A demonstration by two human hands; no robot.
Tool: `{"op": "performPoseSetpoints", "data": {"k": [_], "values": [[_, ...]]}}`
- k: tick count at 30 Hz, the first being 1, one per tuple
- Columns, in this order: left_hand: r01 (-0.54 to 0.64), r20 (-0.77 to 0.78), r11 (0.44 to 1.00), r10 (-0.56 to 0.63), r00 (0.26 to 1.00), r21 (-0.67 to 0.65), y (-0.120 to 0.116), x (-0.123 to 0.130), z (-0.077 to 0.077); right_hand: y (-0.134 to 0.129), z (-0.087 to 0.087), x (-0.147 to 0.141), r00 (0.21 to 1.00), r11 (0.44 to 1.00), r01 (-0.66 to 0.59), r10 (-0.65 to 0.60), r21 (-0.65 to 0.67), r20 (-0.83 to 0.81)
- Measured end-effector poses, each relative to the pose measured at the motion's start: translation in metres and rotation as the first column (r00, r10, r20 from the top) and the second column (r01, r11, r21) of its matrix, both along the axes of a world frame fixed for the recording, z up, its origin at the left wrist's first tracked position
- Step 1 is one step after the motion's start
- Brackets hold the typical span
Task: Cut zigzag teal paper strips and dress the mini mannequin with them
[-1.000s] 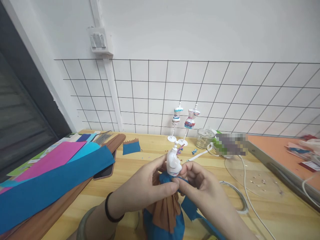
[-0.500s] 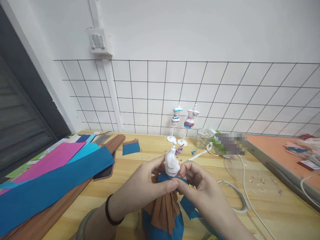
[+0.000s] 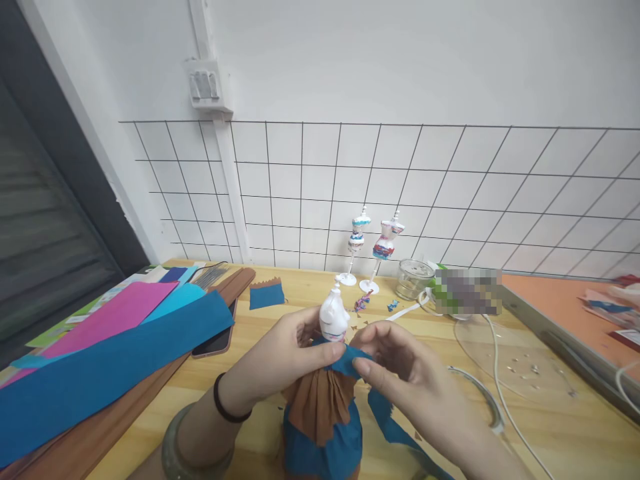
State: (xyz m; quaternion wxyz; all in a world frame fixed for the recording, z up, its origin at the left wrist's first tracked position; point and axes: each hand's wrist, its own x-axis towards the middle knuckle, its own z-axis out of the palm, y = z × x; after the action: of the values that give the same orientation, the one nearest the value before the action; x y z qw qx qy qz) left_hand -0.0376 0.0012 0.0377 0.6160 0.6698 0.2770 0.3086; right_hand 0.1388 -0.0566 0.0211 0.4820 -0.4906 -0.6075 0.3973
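A small white dress-form mannequin (image 3: 334, 313) stands upright in front of me. Below its bust hang a pleated brown crepe paper layer (image 3: 320, 408) and a blue crepe paper skirt (image 3: 325, 453). My left hand (image 3: 287, 350) is closed around the mannequin's waist, its thumb pressing across the front at the top of the pleats. My right hand (image 3: 407, 363) pinches a blue crepe paper strip (image 3: 390, 427) between thumb and fingers, just right of the waist. One end of that strip runs under my left thumb; the rest trails down to the lower right.
Stacked colored paper sheets (image 3: 150, 343) and a phone (image 3: 213, 341) lie left. Behind are a blue-brown scrap (image 3: 267, 295), two painted mannequins (image 3: 384, 245) and a glass jar (image 3: 415, 279). On the right lie a tape roll (image 3: 493, 403), white cable (image 3: 496, 373) and clear disc (image 3: 530, 367).
My right hand has moved away from the waist, drawing the blue strip out to the right. The mannequin turns slightly and sits a little further left in view.
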Motion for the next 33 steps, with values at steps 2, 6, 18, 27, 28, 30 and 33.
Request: {"op": "performPoseSetpoints", "data": {"k": [2, 6, 18, 27, 28, 30, 33], "values": [[-0.021, 0.012, 1.0, 0.021, 1.0, -0.004, 0.001, 0.0, -0.001, -0.002, -0.004, 0.0, 0.982, 0.983, 0.016, -0.05, 0.181, 0.183], [-0.067, 0.026, 0.997, 0.066, 0.997, 0.023, 0.0, 0.001, 0.0, -0.004, -0.007, -0.003, 0.862, 0.851, -0.086, -0.197, 0.518, 0.467], [-0.117, 0.004, 0.992, 0.117, 0.993, 0.054, -0.006, 0.007, 0.001, 0.001, -0.012, -0.006, 0.748, 0.732, -0.175, -0.336, 0.658, 0.572], [-0.187, -0.152, 0.98, 0.194, 0.969, 0.062, -0.008, 0.004, 0.0, -0.001, -0.014, -0.007, 0.763, 0.729, -0.194, -0.309, 0.656, 0.568], [-0.203, -0.179, 0.976, 0.213, 0.961, 0.073, -0.008, 0.003, 0.0, -0.001, -0.014, -0.007, 0.752, 0.712, -0.202, -0.327, 0.673, 0.572], [-0.219, -0.22, 0.971, 0.236, 0.947, 0.098, -0.007, 0.002, 0.0, -0.002, -0.015, -0.006, 0.726, 0.68, -0.222, -0.363, 0.699, 0.584], [-0.22, -0.245, 0.968, 0.244, 0.938, 0.121, -0.007, 0.0, 0.001, -0.002, -0.015, -0.004, 0.676, 0.641, -0.273, -0.403, 0.718, 0.617]]}}
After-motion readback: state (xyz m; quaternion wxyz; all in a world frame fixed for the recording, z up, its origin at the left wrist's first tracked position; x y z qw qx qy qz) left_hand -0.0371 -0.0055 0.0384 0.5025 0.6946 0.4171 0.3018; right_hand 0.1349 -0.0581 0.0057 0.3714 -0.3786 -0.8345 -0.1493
